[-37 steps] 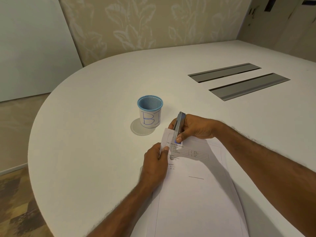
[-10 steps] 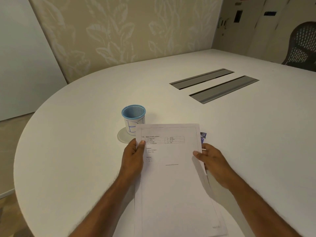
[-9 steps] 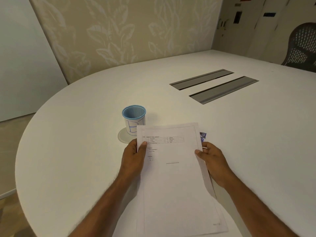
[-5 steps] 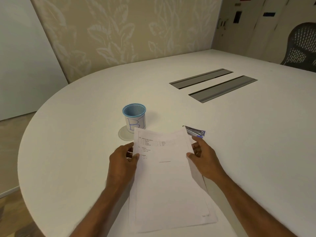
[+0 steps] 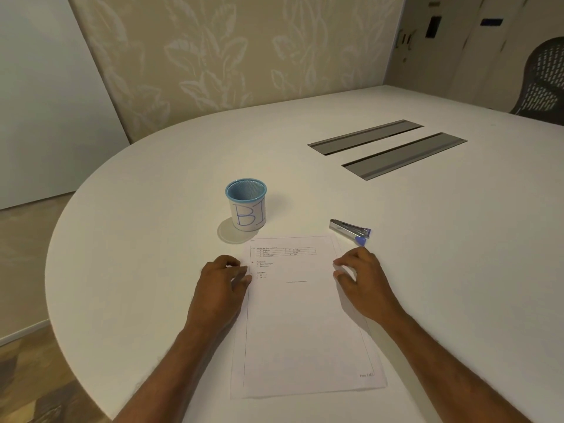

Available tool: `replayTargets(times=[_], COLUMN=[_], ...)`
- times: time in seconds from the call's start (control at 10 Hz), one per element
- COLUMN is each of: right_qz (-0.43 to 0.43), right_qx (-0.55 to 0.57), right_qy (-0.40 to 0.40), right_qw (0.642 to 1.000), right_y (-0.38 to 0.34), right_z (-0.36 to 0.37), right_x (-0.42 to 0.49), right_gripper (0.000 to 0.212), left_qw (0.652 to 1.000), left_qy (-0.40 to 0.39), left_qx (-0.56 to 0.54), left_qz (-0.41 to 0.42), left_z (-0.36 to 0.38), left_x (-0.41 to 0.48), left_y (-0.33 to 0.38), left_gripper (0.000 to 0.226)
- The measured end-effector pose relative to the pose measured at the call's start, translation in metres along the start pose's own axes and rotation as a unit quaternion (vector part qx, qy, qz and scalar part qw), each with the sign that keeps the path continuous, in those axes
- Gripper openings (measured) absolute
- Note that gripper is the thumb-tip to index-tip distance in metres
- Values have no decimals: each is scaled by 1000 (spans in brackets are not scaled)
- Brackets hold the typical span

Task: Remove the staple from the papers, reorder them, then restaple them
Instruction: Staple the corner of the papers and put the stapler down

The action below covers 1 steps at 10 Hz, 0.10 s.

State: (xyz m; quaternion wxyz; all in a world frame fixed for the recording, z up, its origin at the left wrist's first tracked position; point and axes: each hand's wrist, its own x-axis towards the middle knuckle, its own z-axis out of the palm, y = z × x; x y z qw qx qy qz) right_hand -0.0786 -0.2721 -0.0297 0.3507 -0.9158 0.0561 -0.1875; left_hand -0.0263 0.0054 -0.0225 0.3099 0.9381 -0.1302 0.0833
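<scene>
White board [image 5: 45, 102] leans at the upper left of the frame, with a leaf-pattern wall [image 5: 229, 56] next to it. A white rounded table [image 5: 146, 245] fills most of the frame.

Left of centre, the left hand [image 5: 224, 282] lies palm down on the table. Its fingers are loosely curled and hold nothing, with the tips touching the left edge of the papers [image 5: 302, 325].

Above that hand stands an upright blue mesh cup [image 5: 246, 206] with a white label marked "BI" (nothing visible inside). It is just beyond the papers' top left corner; I cannot tell if they touch.

The papers lie flat in the lower centre of the frame, printed side up, with the text block near the top edge and the sheets squared up. No staple can be made out at this size.

Right of centre, the right hand [image 5: 363, 279] is also palm down with relaxed, bent fingers. Its fingertips are at the papers' right edge and it grips nothing.

Just above it, the stapler [image 5: 349, 228] (silver with a blue end) lies on the table near the papers' top right corner, not touching either hand.

In the upper right of the frame are two grey slots [image 5: 387, 148] in the tabletop, and a mesh chair [image 5: 546, 80] sits at the far right edge.
</scene>
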Motion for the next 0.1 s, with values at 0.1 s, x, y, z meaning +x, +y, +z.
replayTargets(times=[0.1], right_qz=[11], right_qx=[14], right_qy=[4], right_qw=[1000], right_y=[-1], right_z=[2], right_x=[0], right_gripper=[23], left_qw=[1000], left_qy=[3], left_qx=[-8], left_qz=[-2], left_z=[1], left_x=[2], left_y=[-3], left_gripper=[26])
